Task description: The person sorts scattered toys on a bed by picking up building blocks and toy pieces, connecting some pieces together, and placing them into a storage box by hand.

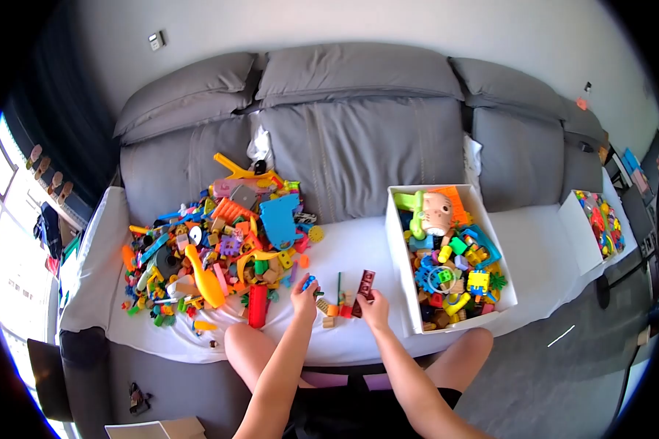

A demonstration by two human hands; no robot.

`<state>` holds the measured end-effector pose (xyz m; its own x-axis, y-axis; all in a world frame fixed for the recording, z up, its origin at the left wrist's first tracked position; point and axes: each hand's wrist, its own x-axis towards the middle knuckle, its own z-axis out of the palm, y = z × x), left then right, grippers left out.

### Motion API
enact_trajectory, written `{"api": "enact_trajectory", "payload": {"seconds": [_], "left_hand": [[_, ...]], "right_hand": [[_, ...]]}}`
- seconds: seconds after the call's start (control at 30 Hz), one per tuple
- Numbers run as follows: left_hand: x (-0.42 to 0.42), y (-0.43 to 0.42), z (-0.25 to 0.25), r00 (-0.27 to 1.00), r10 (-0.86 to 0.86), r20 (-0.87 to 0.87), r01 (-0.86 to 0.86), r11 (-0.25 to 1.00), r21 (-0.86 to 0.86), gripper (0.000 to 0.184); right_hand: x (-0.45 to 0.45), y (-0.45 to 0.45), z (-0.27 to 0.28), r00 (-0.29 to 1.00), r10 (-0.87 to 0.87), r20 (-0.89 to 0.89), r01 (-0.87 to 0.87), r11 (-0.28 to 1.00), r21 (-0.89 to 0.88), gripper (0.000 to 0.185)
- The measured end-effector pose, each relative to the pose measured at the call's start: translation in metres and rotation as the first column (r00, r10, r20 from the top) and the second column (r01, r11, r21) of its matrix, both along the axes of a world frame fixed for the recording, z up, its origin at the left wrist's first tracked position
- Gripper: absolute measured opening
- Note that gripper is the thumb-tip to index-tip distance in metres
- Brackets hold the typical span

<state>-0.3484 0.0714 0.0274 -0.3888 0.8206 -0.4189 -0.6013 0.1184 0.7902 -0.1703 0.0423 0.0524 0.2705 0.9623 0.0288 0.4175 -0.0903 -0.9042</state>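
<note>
My left hand (303, 298) is closed on a small blue piece (310, 281), too small to name, at the right edge of a big heap of mixed toys (198, 252). In my right hand (374, 309) is a dark red, long flat piece (366, 283), tilted upright, with lighter marks along it. Between the hands a thin dark green stick (339, 287) lies on the white cover, and several small wooden blocks (328, 322) sit just below it. A red block-like piece (258, 306) lies left of my left hand.
A white box (407, 316) full of mixed toys stands right of my hands. Farther right is a smaller white box (580, 238) of colourful pieces. The grey sofa back (373, 154) rises behind. A yellow bowling pin (206, 278) lies on the heap.
</note>
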Motion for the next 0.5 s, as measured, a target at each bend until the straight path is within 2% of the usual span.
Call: {"api": "enact_trajectory", "payload": {"seconds": [0.03, 0.1, 0.17, 0.23, 0.3, 0.37, 0.4, 0.43, 0.47, 0.5], "left_hand": [[0.010, 0.001, 0.016, 0.993, 0.003, 0.116, -0.003, 1.000, 0.001, 0.039], [0.039, 0.009, 0.043, 0.962, -0.023, 0.271, 0.011, 0.999, 0.046, 0.041], [0.073, 0.019, 0.069, 0.920, -0.099, 0.379, 0.063, 0.993, 0.104, 0.041], [0.112, 0.032, 0.097, 0.864, -0.228, 0.448, 0.154, 0.969, 0.196, 0.038], [0.152, 0.042, 0.123, 0.786, -0.393, 0.477, 0.259, 0.910, 0.323, 0.041], [0.180, 0.032, 0.172, 0.713, -0.558, 0.424, 0.465, 0.829, 0.309, 0.045], [0.188, 0.029, 0.182, 0.695, -0.629, 0.348, 0.552, 0.777, 0.302, 0.047], [0.194, 0.027, 0.187, 0.667, -0.693, 0.273, 0.632, 0.720, 0.285, 0.049], [0.199, 0.029, 0.173, 0.716, -0.696, 0.053, 0.658, 0.699, 0.282, 0.049], [0.200, 0.032, 0.159, 0.734, -0.679, -0.024, 0.656, 0.698, 0.288, 0.046]], "right_hand": [[-0.001, -0.003, 0.018, 0.999, 0.030, -0.024, -0.029, 1.000, 0.005, 0.025], [0.000, -0.004, 0.037, 0.983, 0.073, -0.168, -0.052, 0.990, 0.130, 0.024], [0.007, -0.006, 0.072, 0.905, 0.062, -0.421, -0.023, 0.995, 0.098, 0.022], [0.026, -0.010, 0.116, 0.872, -0.043, -0.488, 0.092, 0.993, 0.077, 0.020], [0.046, -0.012, 0.141, 0.776, -0.113, -0.620, 0.253, 0.957, 0.143, 0.022], [0.071, -0.013, 0.135, 0.735, -0.192, -0.651, 0.399, 0.898, 0.186, 0.036], [0.079, -0.015, 0.130, 0.707, -0.183, -0.683, 0.426, 0.881, 0.204, 0.050], [0.084, -0.018, 0.124, 0.700, -0.178, -0.692, 0.460, 0.853, 0.247, 0.052], [0.087, -0.023, 0.113, 0.704, -0.217, -0.676, 0.486, 0.841, 0.236, 0.054], [0.087, -0.027, 0.110, 0.707, -0.257, -0.659, 0.510, 0.831, 0.224, 0.056]]}}
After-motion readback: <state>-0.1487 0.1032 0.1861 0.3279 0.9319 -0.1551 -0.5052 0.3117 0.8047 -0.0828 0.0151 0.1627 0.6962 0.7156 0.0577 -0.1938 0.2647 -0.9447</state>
